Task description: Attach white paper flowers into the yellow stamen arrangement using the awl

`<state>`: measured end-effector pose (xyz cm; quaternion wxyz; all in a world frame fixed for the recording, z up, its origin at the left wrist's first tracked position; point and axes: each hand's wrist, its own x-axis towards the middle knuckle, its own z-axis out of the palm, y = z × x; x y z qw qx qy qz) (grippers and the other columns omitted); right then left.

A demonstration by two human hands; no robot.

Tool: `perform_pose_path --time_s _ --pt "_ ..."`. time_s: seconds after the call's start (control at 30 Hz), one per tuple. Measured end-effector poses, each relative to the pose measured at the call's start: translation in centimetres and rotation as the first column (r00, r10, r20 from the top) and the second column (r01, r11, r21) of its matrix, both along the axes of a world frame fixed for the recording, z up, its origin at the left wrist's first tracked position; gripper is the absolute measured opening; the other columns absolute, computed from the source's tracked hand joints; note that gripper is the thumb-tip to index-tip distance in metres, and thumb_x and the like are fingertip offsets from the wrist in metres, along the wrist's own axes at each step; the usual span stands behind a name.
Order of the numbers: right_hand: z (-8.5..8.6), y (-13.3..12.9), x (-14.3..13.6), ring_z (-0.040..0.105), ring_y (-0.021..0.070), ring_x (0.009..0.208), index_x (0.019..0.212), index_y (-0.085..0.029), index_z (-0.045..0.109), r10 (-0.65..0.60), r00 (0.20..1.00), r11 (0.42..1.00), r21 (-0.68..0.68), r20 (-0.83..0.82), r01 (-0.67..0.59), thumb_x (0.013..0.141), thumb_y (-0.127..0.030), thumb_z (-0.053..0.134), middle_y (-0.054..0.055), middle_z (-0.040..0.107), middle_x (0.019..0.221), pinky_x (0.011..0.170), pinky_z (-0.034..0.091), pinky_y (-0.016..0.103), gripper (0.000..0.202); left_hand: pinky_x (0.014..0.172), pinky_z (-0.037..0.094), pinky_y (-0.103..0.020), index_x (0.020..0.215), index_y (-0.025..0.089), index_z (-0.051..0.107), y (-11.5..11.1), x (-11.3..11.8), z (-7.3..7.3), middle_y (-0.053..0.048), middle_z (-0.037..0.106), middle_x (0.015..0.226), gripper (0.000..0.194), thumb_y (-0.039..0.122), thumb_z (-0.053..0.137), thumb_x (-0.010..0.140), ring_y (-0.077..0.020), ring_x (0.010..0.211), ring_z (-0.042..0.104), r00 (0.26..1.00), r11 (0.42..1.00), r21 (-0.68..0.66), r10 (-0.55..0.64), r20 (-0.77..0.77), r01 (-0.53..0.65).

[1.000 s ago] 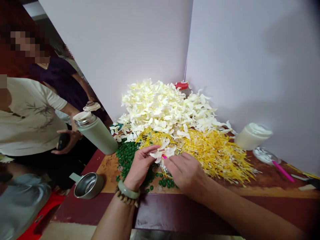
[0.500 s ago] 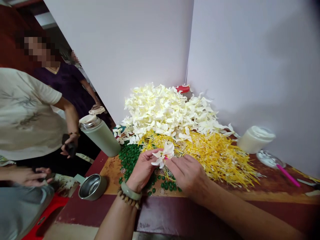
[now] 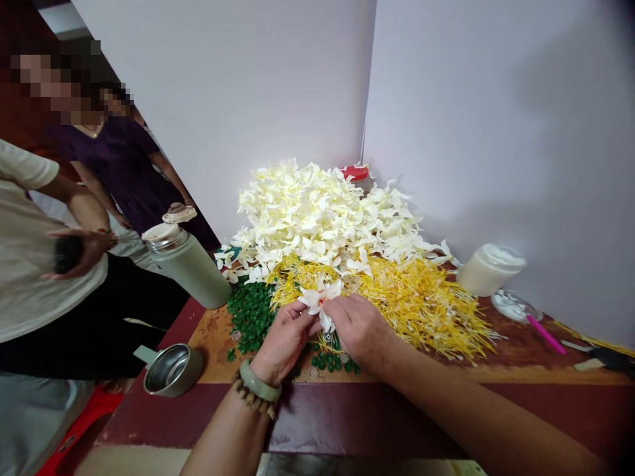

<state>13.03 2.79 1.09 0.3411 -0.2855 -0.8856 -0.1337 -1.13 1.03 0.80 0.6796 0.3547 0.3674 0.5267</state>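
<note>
A white artificial flower [image 3: 317,296] with a reddish centre is held upright between my two hands, over the table. My left hand [image 3: 284,342], wearing a pale bangle and a bead bracelet, pinches it from the left and below. My right hand [image 3: 366,336] is closed, its fingertips pressed against the flower's right side near the centre. Small green plastic pieces [image 3: 251,314] lie left of and below my hands. Just beyond them spreads a heap of yellow stamens with white tips [image 3: 426,304]. Behind that rises a large pile of white petal pieces [image 3: 317,205].
A pale green flask [image 3: 196,268] and its metal cup [image 3: 173,370] stand at the left. On the right are a jar of white stuff [image 3: 491,270], a dish [image 3: 513,305] and a pink stick [image 3: 546,334]. A red-lidded jar [image 3: 356,173] is behind the pile. People stand at left.
The flower has turned so its face and reddish centre show more, and my right fingers have shifted on it. The view has swung slightly right. The person in white has moved the dark object in hand.
</note>
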Motion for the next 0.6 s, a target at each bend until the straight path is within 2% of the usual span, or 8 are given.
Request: perform_pose_path --time_s 0.07,0.1,0.17,0.23,0.3,0.37,0.47,0.6 --pt "0.1 0.6 0.3 0.051 0.0158 0.063 0.083 -0.013 0.054 0.055 0.994 0.98 -0.184 -0.09 -0.071 0.086 -0.011 0.036 0.005 0.057 0.069 0.061 0.039 0.028 0.018 0.072 0.047 -0.021 0.075 0.013 0.067 0.1 -0.1 0.0 -0.003 0.067 0.074 0.006 0.014 0.063 0.07 -0.0111 0.071 0.06 1.0 1.0 -0.025 0.002 0.016 -0.002" --pt "0.2 0.9 0.5 0.052 0.0148 0.064 0.089 -0.013 0.053 0.064 0.985 0.943 -0.312 -0.161 -0.112 0.087 -0.013 0.036 0.005 0.058 0.071 0.06 0.04 0.027 0.017 0.073 0.048 -0.021 0.075 0.013 0.067 0.3 -0.3 -0.1 -0.003 0.066 0.074 0.006 0.012 0.063 0.07 -0.0107 0.072 0.06 0.999 0.999 -0.042 0.01 0.031 -0.009" --pt "0.8 1.3 1.2 0.051 0.0121 0.06 0.106 -0.016 0.047 0.02 0.945 0.822 -0.533 -0.325 -0.201 0.088 -0.02 0.038 0.002 0.057 0.075 0.056 0.04 0.024 0.021 0.075 0.049 -0.021 0.073 0.012 0.066 0.6 -0.6 -0.2 -0.003 0.067 0.075 0.008 0.008 0.062 0.069 -0.0106 0.073 0.061 0.995 0.996 -0.072 0.062 0.072 -0.057" --pt "1.5 1.5 1.9 0.051 0.011 0.059 0.118 -0.019 0.037 -0.06 0.883 0.736 -0.618 -0.466 -0.277 0.088 -0.026 0.039 0.001 0.056 0.077 0.053 0.04 0.023 0.031 0.078 0.049 -0.024 0.073 0.012 0.065 1.0 -1.0 -0.2 -0.004 0.067 0.079 0.011 0.003 0.06 0.067 -0.0122 0.078 0.062 0.983 0.988 -0.093 0.133 0.127 -0.122" --pt "2.2 1.6 2.6 0.051 0.0116 0.061 0.116 -0.02 0.039 -0.137 0.816 0.741 -0.605 -0.562 -0.292 0.088 -0.029 0.038 0.001 0.054 0.076 0.053 0.039 0.023 0.029 0.079 0.05 -0.026 0.073 0.011 0.064 1.3 -1.5 -0.1 -0.006 0.067 0.083 0.014 0.0 0.056 0.068 -0.0136 0.08 0.062 0.962 0.976 -0.122 0.201 0.183 -0.181" --pt "2.7 1.6 2.9 0.049 0.0111 0.058 0.104 -0.019 0.047 -0.189 0.804 0.756 -0.606 -0.564 -0.248 0.088 -0.03 0.037 -0.001 0.051 0.068 0.051 0.037 0.022 0.022 0.079 0.05 -0.026 0.075 0.01 0.063 1.6 -2.0 0.1 -0.007 0.067 0.084 0.017 -0.002 0.052 0.07 -0.0137 0.081 0.062 0.942 0.963 -0.163 0.249 0.224 -0.216" --pt "2.7 1.3 2.9 0.045 0.0099 0.051 0.089 -0.018 0.054 -0.149 0.875 0.771 -0.608 -0.46 -0.188 0.087 -0.028 0.039 -0.001 0.051 0.062 0.047 0.035 0.021 0.018 0.078 0.05 -0.024 0.077 0.009 0.064 1.7 -2.4 0.4 -0.008 0.068 0.086 0.019 -0.003 0.051 0.07 -0.0132 0.079 0.063 0.93 0.96 -0.158 0.267 0.253 -0.232" --pt "2.2 0.4 2.2 0.056 0.0133 0.064 0.09 -0.019 0.055 -0.043 0.932 0.846 -0.509 -0.36 -0.157 0.086 -0.024 0.04 0.003 0.06 0.073 0.057 0.043 0.023 0.016 0.082 0.048 -0.029 0.084 0.01 0.065 1.0 -2.0 0.7 -0.008 0.068 0.089 0.021 0.001 0.054 0.068 -0.0177 0.085 0.062 0.949 0.986 -0.082 0.161 0.27 -0.144"
